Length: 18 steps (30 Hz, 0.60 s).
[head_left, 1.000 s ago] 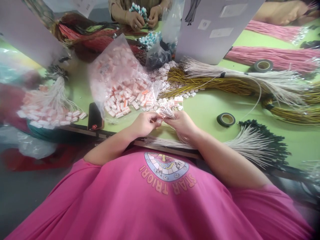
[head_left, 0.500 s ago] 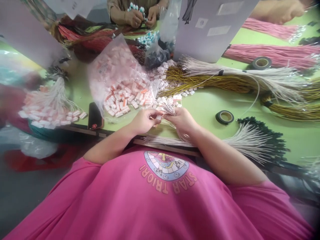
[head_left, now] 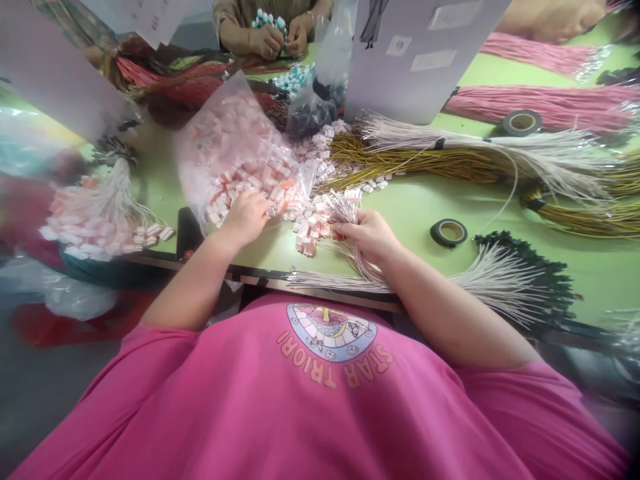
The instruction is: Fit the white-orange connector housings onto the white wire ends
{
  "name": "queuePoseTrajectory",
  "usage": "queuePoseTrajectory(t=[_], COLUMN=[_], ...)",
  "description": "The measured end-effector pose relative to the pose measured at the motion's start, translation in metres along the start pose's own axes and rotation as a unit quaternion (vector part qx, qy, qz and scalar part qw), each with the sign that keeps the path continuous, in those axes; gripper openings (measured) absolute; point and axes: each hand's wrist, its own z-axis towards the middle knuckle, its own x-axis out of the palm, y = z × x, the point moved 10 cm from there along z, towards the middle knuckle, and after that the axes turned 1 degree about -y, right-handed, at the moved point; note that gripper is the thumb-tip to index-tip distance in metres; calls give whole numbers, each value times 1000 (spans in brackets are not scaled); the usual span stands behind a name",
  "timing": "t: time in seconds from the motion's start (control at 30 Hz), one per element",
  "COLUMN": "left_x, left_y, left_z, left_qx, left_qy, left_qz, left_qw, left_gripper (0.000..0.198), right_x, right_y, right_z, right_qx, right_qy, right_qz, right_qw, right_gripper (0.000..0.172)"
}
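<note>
My right hand [head_left: 369, 235] is closed around a bundle of thin white wires [head_left: 343, 208], whose ends fan out above the fingers. Orange-and-white plastic connectors [head_left: 306, 245] hang at that bundle's left side, just over the table. My left hand [head_left: 246, 217] is at the front edge of a loose pile of the same kind of connectors [head_left: 255, 183], its fingers stretched toward them. No held piece shows in the left fingers. A clear plastic bag [head_left: 220, 127] lies spread behind and partly over the pile.
Black tape [head_left: 449, 233] lies right of my hands. White wires with black ends [head_left: 510, 280] rest at the table's front edge. Yellow wires [head_left: 450, 163] and pink wires [head_left: 540, 108] lie farther back. A phone [head_left: 189, 230] and finished-looking white wires with connectors [head_left: 107, 213] are left. Co-workers' hands [head_left: 280, 39] work opposite.
My left hand has left the wire bundle and moved left to the connector pile. My right hand keeps hold of the white wires, and the connectors hanging beside it are now uncovered.
</note>
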Motion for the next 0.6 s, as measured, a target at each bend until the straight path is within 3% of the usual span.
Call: queuePoseTrajectory(t=[0.07,0.13,0.23,0.3,0.4,0.6], left_x=[-3,7,44,65,84,86], left_y=[-14,-31,-62,-74,-76,-73], left_z=[-6,-12,-21,-23,-22,-21], left_qx=[-27,-67,-122,-163,-212,-238], left_qy=[-3,23,109,135,143,154], left_qz=[-39,-158,-381,-479,-526,-529], left_qw=[999,985,910,852,811,799], left_gripper=[21,23,24,29,29,25], right_x=[2,2,2,2,0,1], right_y=[0,3,8,8,7,10], right_z=[-1,-2,-3,-4,-5,-7], right_qx=[4,-1,-20,-21,-14,-13], right_qy=[5,-3,-11,-11,-15,-21], right_qz=[-18,-34,-30,-30,-53,-75], right_qw=[1000,999,999,999,998,997], right_gripper=[8,7,4,5,6,9])
